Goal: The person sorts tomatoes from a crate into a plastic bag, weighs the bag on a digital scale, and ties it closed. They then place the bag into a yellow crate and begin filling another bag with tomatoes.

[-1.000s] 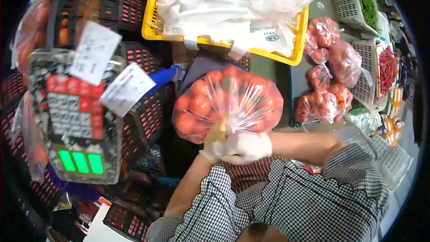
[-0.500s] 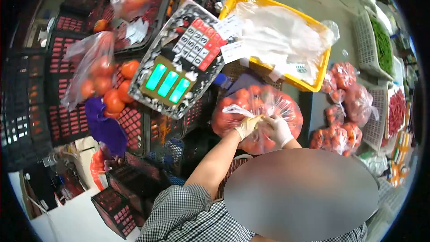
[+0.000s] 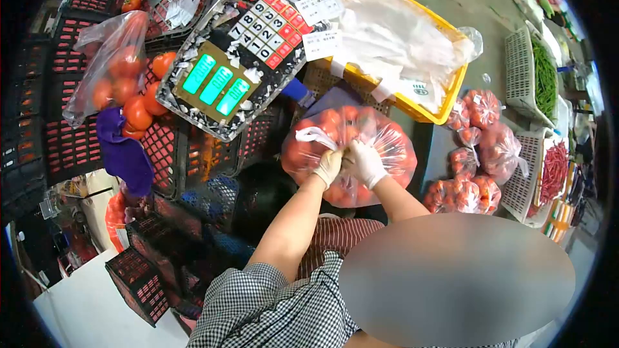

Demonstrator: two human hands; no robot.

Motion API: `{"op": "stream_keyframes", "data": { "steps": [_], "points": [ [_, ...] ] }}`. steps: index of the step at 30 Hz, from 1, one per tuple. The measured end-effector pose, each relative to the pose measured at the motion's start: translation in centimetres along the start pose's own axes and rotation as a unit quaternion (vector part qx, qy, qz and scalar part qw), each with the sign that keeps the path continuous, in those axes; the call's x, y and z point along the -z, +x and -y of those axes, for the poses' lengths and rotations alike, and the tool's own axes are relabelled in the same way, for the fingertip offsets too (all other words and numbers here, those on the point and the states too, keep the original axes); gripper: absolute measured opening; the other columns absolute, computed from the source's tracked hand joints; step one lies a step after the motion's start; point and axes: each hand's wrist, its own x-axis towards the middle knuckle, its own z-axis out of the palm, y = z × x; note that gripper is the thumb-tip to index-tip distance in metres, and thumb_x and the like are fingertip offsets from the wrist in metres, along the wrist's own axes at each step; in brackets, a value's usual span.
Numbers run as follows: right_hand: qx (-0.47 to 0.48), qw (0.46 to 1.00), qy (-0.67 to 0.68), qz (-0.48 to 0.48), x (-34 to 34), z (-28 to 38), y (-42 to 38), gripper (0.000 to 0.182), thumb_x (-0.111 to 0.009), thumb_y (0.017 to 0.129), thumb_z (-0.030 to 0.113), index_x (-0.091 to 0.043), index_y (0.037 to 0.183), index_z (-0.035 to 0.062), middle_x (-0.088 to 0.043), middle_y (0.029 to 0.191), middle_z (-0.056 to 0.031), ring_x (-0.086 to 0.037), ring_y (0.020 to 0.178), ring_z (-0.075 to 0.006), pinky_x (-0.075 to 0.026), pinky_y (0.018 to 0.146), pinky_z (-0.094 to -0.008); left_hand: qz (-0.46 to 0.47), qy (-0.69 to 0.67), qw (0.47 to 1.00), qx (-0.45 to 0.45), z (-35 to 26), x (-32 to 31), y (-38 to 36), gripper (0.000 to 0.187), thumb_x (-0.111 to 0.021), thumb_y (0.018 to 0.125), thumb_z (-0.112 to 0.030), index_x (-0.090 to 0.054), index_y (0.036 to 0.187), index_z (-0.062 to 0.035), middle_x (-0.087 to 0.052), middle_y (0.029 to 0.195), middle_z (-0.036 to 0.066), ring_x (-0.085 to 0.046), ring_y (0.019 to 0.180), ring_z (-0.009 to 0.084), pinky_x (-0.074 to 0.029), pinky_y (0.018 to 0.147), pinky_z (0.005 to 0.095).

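Observation:
A clear plastic bag full of tomatoes [image 3: 387, 145] rests in front of me, below the yellow basket. My left hand [image 3: 328, 167], in a pale glove, pinches the bag's gathered neck, and a white tail of plastic sticks out to its left. My right hand [image 3: 366, 163], in a white glove, grips the same neck right beside it. Both hands sit on top of the bag, close together.
A weighing scale keypad [image 3: 232, 51] with green displays tilts at upper left over black crates [image 3: 64, 148]. Another tomato bag [image 3: 113, 74] lies on the crates. A yellow basket [image 3: 451, 100] holds plastic bags. Several tied tomato bags [image 3: 477, 148] and white vegetable baskets [image 3: 525, 77] lie right.
The view has swung left and down, so the scale and crates moved up. Both hands stayed on the bag's neck, which now looks gathered tighter with a plastic tail sticking out.

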Motion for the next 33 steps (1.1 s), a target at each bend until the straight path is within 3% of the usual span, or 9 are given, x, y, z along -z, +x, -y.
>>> {"op": "stream_keyframes", "data": {
  "steps": [9,11,19,23,25,26,29,31,33],
  "points": [
    [-0.179,0.956,0.232,0.003,-0.9,-1.4,1.7,0.019,-0.068,0.072,0.011,-0.066,0.085,-0.0021,-0.065,0.079,-0.0220,-0.065,0.073,-0.0358,-0.052,0.068,-0.0396,0.025,-0.069,0.997,-0.020,1.3,0.0,0.5,0.025,-0.048,0.083,-0.014,-0.055,0.103,-0.0012,-0.065,0.084,0.011,-0.063,0.069,0.0219,-0.051,0.062,0.0336],
    [-0.141,0.980,0.138,-0.034,-1.4,-1.5,2.1,0.022,-0.068,0.072,0.018,-0.067,0.084,-0.0009,-0.065,0.080,-0.0229,-0.065,0.072,-0.0358,-0.052,0.068,-0.0386,-0.220,0.266,0.927,-0.148,1.4,-2.0,-0.6,0.025,-0.051,0.084,-0.009,-0.054,0.107,-0.0024,-0.066,0.090,0.014,-0.065,0.082,0.0264,-0.051,0.075,0.0375],
    [0.093,0.986,-0.103,0.094,-0.7,-1.0,1.6,0.024,-0.064,0.074,0.024,-0.068,0.089,0.0062,-0.061,0.086,-0.0195,-0.062,0.080,-0.0360,-0.049,0.071,-0.0449,-0.175,0.420,0.864,-0.215,-1.2,-1.5,-4.6,0.032,-0.059,0.081,-0.010,-0.055,0.113,-0.0091,-0.065,0.102,0.016,-0.061,0.096,0.0354,-0.048,0.083,0.0427],
    [0.133,0.977,-0.091,0.139,0.9,-1.5,0.6,0.017,-0.064,0.075,0.018,-0.066,0.088,0.0078,-0.059,0.083,-0.0154,-0.061,0.078,-0.0336,-0.049,0.069,-0.0411,-0.272,0.415,0.743,-0.450,0.0,-0.4,-3.5,0.025,-0.060,0.078,-0.009,-0.058,0.103,-0.0102,-0.065,0.088,0.014,-0.062,0.084,0.0345,-0.049,0.079,0.0416],
    [-0.011,0.973,0.190,0.128,-1.0,-3.2,0.4,0.015,-0.065,0.078,0.018,-0.065,0.087,0.0062,-0.062,0.084,-0.0181,-0.061,0.073,-0.0288,-0.049,0.066,-0.0357,-0.282,0.412,0.754,-0.427,-0.2,-0.4,-3.6,0.021,-0.061,0.077,-0.011,-0.060,0.098,-0.0077,-0.064,0.088,0.016,-0.061,0.086,0.0348,-0.048,0.080,0.0413],
    [-0.117,0.887,0.425,0.135,-1.5,-3.7,0.3,0.015,-0.065,0.081,0.018,-0.065,0.085,0.0041,-0.065,0.080,-0.0142,-0.060,0.067,-0.0218,-0.048,0.063,-0.0311,-0.209,0.415,0.832,-0.302,-0.5,-0.3,-3.7,0.023,-0.063,0.077,-0.012,-0.060,0.099,-0.0052,-0.063,0.095,0.017,-0.060,0.092,0.0343,-0.048,0.081,0.0416],
    [-0.081,0.977,0.098,0.171,1.4,-2.0,0.5,0.016,-0.065,0.080,0.017,-0.066,0.086,0.0026,-0.066,0.074,-0.0081,-0.061,0.065,-0.0172,-0.048,0.062,-0.0309,-0.134,0.408,0.887,-0.171,-0.1,-1.2,-3.6,0.027,-0.064,0.076,-0.015,-0.060,0.100,-0.0015,-0.060,0.106,0.019,-0.058,0.100,0.0334,-0.048,0.083,0.0408],
    [-0.093,0.977,0.078,0.176,1.9,-1.5,0.5,0.016,-0.066,0.077,0.015,-0.069,0.088,0.0047,-0.066,0.068,-0.0046,-0.061,0.064,-0.0156,-0.048,0.063,-0.0311,-0.154,0.398,0.828,-0.363,1.3,-2.0,-4.3,0.032,-0.064,0.076,-0.016,-0.060,0.105,-0.0035,-0.061,0.106,0.017,-0.059,0.100,0.0325,-0.048,0.084,0.0389],
    [-0.065,0.963,0.072,0.252,2.5,-1.1,1.2,0.021,-0.071,0.071,0.020,-0.070,0.087,0.0065,-0.066,0.070,-0.0121,-0.064,0.068,-0.0222,-0.050,0.064,-0.0346,-0.164,0.396,0.835,-0.346,0.7,-3.0,-5.7,0.032,-0.061,0.078,-0.017,-0.061,0.108,-0.0065,-0.061,0.108,0.016,-0.059,0.098,0.0336,-0.049,0.085,0.0418]
  ]
}}
